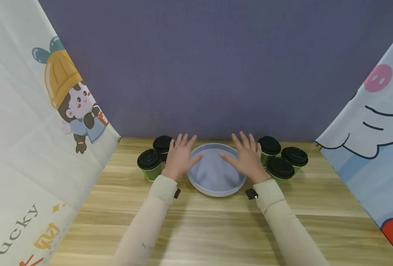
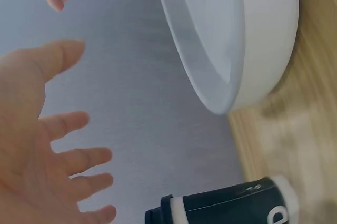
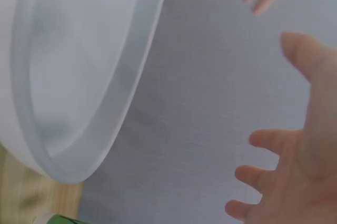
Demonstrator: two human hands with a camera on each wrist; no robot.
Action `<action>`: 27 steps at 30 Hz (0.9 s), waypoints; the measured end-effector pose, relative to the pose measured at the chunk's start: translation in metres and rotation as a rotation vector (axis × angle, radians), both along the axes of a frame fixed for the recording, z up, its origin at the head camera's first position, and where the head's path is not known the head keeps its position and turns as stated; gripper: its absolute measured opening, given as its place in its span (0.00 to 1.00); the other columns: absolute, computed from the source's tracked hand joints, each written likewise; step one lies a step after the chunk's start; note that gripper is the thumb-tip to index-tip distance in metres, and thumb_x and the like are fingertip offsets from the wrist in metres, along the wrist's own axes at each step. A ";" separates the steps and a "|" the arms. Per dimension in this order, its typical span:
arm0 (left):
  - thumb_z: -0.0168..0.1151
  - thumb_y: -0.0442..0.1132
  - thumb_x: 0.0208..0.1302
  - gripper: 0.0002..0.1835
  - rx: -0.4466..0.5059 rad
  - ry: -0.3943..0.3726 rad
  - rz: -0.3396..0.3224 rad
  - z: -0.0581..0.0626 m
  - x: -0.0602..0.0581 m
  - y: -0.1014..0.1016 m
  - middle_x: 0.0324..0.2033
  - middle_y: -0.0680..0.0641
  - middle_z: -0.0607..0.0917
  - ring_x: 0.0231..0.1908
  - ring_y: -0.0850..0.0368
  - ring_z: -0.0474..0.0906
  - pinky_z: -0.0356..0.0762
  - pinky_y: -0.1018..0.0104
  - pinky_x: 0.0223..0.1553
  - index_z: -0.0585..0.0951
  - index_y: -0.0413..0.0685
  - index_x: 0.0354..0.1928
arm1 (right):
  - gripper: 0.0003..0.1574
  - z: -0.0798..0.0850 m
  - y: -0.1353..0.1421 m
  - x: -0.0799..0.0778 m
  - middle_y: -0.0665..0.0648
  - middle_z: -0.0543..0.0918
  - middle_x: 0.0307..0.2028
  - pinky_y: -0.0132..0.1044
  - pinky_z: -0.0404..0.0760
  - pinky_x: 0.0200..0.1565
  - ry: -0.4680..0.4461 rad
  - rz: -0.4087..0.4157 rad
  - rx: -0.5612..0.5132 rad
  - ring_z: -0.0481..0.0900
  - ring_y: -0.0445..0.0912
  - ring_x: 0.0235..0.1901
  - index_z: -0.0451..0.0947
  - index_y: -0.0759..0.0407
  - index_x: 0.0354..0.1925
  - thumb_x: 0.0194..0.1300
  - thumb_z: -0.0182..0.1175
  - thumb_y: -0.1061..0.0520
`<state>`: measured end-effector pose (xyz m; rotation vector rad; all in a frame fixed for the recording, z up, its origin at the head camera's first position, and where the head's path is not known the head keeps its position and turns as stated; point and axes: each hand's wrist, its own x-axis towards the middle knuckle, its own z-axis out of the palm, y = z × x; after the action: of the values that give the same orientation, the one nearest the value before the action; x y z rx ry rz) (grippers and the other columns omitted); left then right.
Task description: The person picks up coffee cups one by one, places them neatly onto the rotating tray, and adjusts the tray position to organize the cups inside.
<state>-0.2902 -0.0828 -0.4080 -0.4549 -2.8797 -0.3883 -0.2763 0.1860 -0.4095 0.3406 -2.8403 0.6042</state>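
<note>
A round, shallow, pale grey-blue plate with a raised rim (image 1: pixel 196 186) lies on the wooden table. Over its left side my left hand (image 1: pixel 180 157) hovers with spread fingers, holding nothing. My right hand (image 1: pixel 247 159) hangs in the same way over the right side, also holding nothing. In the left wrist view the plate's white outer wall (image 2: pixel 268 39) stands apart from the left fingers. Two lidded paper cups, one green (image 1: pixel 151 166) and one dark (image 1: pixel 163 145), are left of the left hand. Several black-lidded green cups (image 1: pixel 280 168) stand just right of the right hand.
A purple-grey backdrop (image 1: pixel 216 66) rises behind the table (image 1: pixel 213 236). Printed cartoon sheets flank it, one on the left (image 1: pixel 23 122) and one on the right (image 1: pixel 362 155). Dark straps show at both cuffs.
</note>
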 end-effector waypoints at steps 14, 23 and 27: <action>0.64 0.57 0.69 0.24 0.276 -0.109 0.049 -0.026 0.014 -0.016 0.49 0.44 0.90 0.45 0.48 0.88 0.84 0.48 0.41 0.83 0.52 0.60 | 0.44 0.011 0.026 0.029 0.72 0.63 0.71 0.72 0.50 0.65 0.033 -0.059 -0.221 0.56 0.71 0.68 0.62 0.60 0.75 0.73 0.60 0.40; 0.67 0.53 0.68 0.24 0.310 -0.179 0.067 -0.049 0.014 -0.030 0.45 0.44 0.90 0.44 0.45 0.87 0.80 0.44 0.45 0.80 0.51 0.61 | 0.41 0.014 0.054 0.045 0.77 0.61 0.71 0.79 0.51 0.61 0.040 -0.125 -0.246 0.53 0.78 0.68 0.65 0.65 0.72 0.75 0.57 0.40; 0.67 0.52 0.68 0.24 0.312 -0.186 0.076 -0.057 0.014 -0.035 0.43 0.46 0.90 0.43 0.46 0.87 0.79 0.45 0.47 0.80 0.51 0.61 | 0.43 0.014 0.066 0.053 0.80 0.59 0.71 0.79 0.52 0.59 0.010 -0.142 -0.244 0.54 0.79 0.66 0.64 0.67 0.72 0.75 0.56 0.39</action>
<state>-0.2759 -0.1180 -0.4648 -0.2663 -2.9227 -0.8930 -0.2236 0.2520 -0.3955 0.0988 -2.7107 0.9020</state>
